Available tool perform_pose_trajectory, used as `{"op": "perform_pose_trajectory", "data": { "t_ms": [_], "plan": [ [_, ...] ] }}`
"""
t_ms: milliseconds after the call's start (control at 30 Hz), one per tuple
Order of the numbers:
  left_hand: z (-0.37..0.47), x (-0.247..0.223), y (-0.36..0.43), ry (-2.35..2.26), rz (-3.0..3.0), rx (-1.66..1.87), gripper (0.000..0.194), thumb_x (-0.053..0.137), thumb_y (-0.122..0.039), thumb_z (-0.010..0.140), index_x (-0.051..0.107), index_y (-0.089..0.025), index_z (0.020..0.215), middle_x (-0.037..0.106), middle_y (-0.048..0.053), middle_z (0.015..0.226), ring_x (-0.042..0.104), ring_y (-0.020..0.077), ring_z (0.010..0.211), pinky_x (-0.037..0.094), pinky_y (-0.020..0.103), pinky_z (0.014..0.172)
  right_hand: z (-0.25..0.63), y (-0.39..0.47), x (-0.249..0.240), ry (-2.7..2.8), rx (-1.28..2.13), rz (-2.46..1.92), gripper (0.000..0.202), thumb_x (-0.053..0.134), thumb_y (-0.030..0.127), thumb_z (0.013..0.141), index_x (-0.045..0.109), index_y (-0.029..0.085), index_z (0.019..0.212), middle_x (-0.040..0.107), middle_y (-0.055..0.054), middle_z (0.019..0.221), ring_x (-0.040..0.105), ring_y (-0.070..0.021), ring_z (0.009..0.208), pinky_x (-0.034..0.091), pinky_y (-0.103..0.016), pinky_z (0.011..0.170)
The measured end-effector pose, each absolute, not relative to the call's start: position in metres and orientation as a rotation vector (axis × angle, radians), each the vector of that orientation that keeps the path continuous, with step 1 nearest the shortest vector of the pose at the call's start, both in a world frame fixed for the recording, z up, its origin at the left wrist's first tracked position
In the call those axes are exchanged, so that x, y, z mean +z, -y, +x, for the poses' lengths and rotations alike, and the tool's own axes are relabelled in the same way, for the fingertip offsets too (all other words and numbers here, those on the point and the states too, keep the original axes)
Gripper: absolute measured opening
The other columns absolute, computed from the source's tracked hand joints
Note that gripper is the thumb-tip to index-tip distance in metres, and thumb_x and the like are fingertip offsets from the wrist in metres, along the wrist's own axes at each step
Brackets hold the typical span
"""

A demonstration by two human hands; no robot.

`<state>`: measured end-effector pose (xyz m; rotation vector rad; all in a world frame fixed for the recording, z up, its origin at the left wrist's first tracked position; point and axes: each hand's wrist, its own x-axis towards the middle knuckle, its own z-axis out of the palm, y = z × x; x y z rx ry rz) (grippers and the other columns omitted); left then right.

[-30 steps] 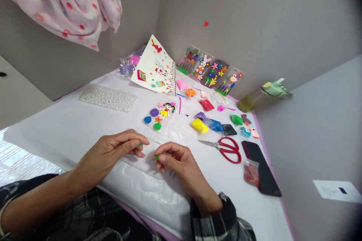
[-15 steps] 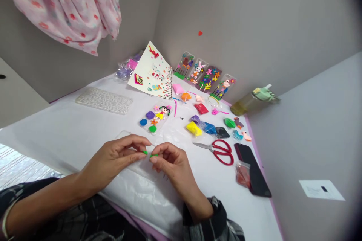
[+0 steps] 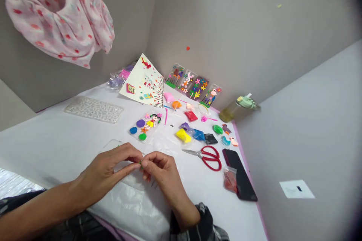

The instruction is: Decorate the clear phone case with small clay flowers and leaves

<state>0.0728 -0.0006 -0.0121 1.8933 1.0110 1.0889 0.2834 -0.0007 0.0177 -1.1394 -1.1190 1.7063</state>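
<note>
My left hand (image 3: 117,163) and my right hand (image 3: 160,169) meet at the fingertips over the near part of the table. Both pinch a tiny bit of green clay (image 3: 140,162), mostly hidden by the fingers. Under my left hand lies a clear case (image 3: 111,145), with a small green spot at its top. Just beyond my hands lies another clear case (image 3: 151,132), decorated with a clay girl figure, flowers and purple, blue and green discs.
Right of my hands lie red-handled scissors (image 3: 206,157), a black phone (image 3: 241,177) and a red clay packet (image 3: 230,180). Farther back are a yellow packet (image 3: 183,135), a bottle (image 3: 232,111), a decorated card (image 3: 143,83) and a textured clear tray (image 3: 94,109).
My fingertips have come together; the two green bits seen apart between them before are now mostly covered. The camera view has shifted, moving the table things left and slightly down.
</note>
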Motion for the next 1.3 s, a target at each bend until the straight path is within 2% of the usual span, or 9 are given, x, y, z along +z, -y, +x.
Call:
{"op": "perform_pose_trajectory", "data": {
  "t_ms": [233,367,467,567,733,867,1033,1133,1300],
  "plan": [
    [0.079,-0.002,0.002,-0.97,1.985,1.108,0.019,0.061,-0.025,0.11,0.077,-0.028,0.101,0.077,-0.004,0.095,0.073,0.0153,0.087,0.055,0.02,0.082,0.284,0.001,0.012,1.086,1.769,-1.111,0.055,0.102,0.066,0.07,0.077,0.018,0.079,0.067,0.004,0.062,0.053,-0.0095,0.052,0.043,-0.022,0.055],
    [0.081,0.002,0.002,-1.005,1.916,1.14,0.017,0.062,-0.019,0.102,0.071,-0.026,0.089,0.072,-0.006,0.085,0.07,0.0134,0.077,0.053,0.019,0.075,0.287,0.004,0.017,1.128,1.831,-1.086,0.052,0.102,0.063,0.072,0.075,0.019,0.079,0.069,0.005,0.063,0.052,-0.008,0.051,0.041,-0.021,0.054],
    [0.076,0.011,-0.002,-1.08,1.768,1.208,0.015,0.067,-0.024,0.101,0.07,-0.026,0.087,0.071,-0.006,0.082,0.069,0.014,0.075,0.055,0.019,0.075,0.289,0.006,0.02,1.2,1.968,-1.024,0.049,0.104,0.059,0.071,0.076,0.019,0.076,0.07,0.004,0.063,0.053,-0.0079,0.05,0.041,-0.022,0.054],
    [0.071,0.018,-0.003,-1.031,1.721,1.236,0.014,0.072,-0.03,0.105,0.079,-0.028,0.093,0.076,-0.005,0.089,0.073,0.0156,0.082,0.058,0.019,0.081,0.289,0.006,0.02,1.129,1.954,-1.0,0.05,0.103,0.061,0.072,0.08,0.017,0.075,0.07,0.002,0.063,0.052,-0.0073,0.05,0.041,-0.021,0.054],
    [0.083,0.013,-0.001,-0.86,1.91,1.27,0.025,0.066,-0.018,0.11,0.085,-0.034,0.112,0.08,-0.004,0.108,0.077,0.0143,0.101,0.056,0.018,0.096,0.284,0.0,0.016,0.865,1.849,-0.999,0.054,0.103,0.064,0.072,0.084,0.014,0.077,0.07,-0.001,0.063,0.053,-0.008,0.052,0.042,-0.021,0.055],
    [0.094,0.004,-0.008,-0.832,2.178,1.308,0.034,0.057,-0.009,0.111,0.08,-0.03,0.125,0.078,0.001,0.118,0.076,0.0139,0.108,0.055,0.019,0.099,0.283,0.001,0.017,0.806,1.86,-0.926,0.049,0.104,0.059,0.072,0.087,0.014,0.081,0.07,-0.001,0.062,0.057,-0.0099,0.056,0.046,-0.021,0.059],
    [0.09,0.006,-0.012,-0.833,2.318,1.308,0.033,0.052,-0.008,0.115,0.074,-0.027,0.129,0.076,0.002,0.119,0.077,0.0141,0.108,0.057,0.019,0.097,0.284,0.002,0.02,0.787,1.845,-0.898,0.045,0.105,0.052,0.072,0.091,0.012,0.089,0.073,-0.003,0.068,0.059,-0.01,0.059,0.05,-0.02,0.061],
    [0.085,0.011,-0.01,-0.814,2.386,1.28,0.033,0.051,-0.008,0.115,0.072,-0.026,0.133,0.076,0.003,0.121,0.078,0.0136,0.112,0.057,0.017,0.1,0.284,0.002,0.022,0.774,1.846,-0.877,0.047,0.105,0.053,0.074,0.092,0.012,0.09,0.075,-0.004,0.073,0.061,-0.0096,0.061,0.051,-0.019,0.062],
    [0.08,0.019,-0.012,-0.741,2.352,1.221,0.034,0.051,-0.005,0.113,0.072,-0.025,0.13,0.076,0.003,0.12,0.078,0.0127,0.111,0.057,0.015,0.1,0.284,0.002,0.023,0.777,1.851,-0.898,0.05,0.111,0.052,0.064,0.091,0.013,0.087,0.076,-0.003,0.073,0.058,-0.0066,0.057,0.049,-0.017,0.058]
  ]
}}
